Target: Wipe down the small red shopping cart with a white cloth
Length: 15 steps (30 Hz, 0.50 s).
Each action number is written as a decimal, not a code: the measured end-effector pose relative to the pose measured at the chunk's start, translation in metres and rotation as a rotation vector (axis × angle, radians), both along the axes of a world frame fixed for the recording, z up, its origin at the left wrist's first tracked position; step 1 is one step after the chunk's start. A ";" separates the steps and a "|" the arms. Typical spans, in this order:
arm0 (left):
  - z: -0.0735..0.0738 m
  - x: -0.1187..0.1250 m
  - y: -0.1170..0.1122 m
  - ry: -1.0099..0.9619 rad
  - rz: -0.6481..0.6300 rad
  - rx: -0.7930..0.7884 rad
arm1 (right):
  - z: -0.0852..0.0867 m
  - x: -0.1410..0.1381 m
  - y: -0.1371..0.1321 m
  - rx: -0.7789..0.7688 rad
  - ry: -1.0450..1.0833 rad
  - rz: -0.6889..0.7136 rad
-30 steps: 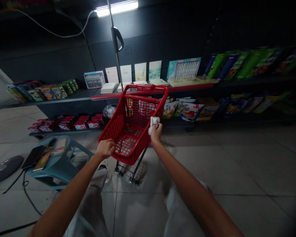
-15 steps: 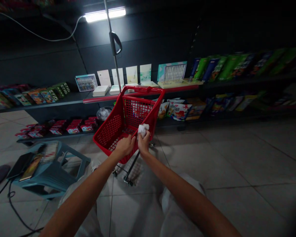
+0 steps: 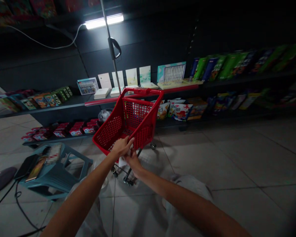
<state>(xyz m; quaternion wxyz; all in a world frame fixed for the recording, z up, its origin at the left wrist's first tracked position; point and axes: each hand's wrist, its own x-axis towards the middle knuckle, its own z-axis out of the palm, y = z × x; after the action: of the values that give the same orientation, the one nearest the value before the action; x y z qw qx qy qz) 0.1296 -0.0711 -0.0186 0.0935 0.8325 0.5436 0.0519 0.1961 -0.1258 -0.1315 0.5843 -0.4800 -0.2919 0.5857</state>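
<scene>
A red plastic shopping cart (image 3: 144, 133) with latticed walls stands in front of me, tilted basket facing my knees. My left hand (image 3: 121, 146) is closed over the cart's near upper rim. Just below and to its right, my right hand (image 3: 134, 161) holds a crumpled white cloth (image 3: 122, 161) against the outside of the near corner. Part of the cloth is hidden behind my fingers. The two hands nearly touch.
A blue-grey plastic stool (image 3: 55, 174) with a dark device and cables stands at left. Behind the cart, a shelf (image 3: 74, 104) carries books, boxes and snack bags. A metal pole (image 3: 111, 42) rises at the cart. A lamp (image 3: 105, 21) glows above.
My right hand has moved down and left with the white cloth, from the cart's side rim to below my left hand. My left hand has shifted slightly left on the rim.
</scene>
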 end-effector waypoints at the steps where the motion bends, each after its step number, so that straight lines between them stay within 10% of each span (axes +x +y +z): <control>1: -0.002 -0.003 0.002 0.002 -0.003 0.008 | 0.006 0.001 0.000 -0.028 0.046 0.019; 8: -0.007 -0.023 0.008 0.001 -0.071 0.051 | 0.040 0.023 0.018 -0.142 0.279 0.087; 15: -0.009 -0.034 0.011 0.030 -0.104 0.091 | 0.044 0.054 0.054 -0.015 0.145 -0.160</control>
<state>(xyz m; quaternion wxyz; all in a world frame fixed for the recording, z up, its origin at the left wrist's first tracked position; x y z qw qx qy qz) 0.0952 -0.0599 -0.0277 0.0502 0.8636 0.4982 0.0592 0.2501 -0.0723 -0.0880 0.6450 -0.4625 -0.2053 0.5727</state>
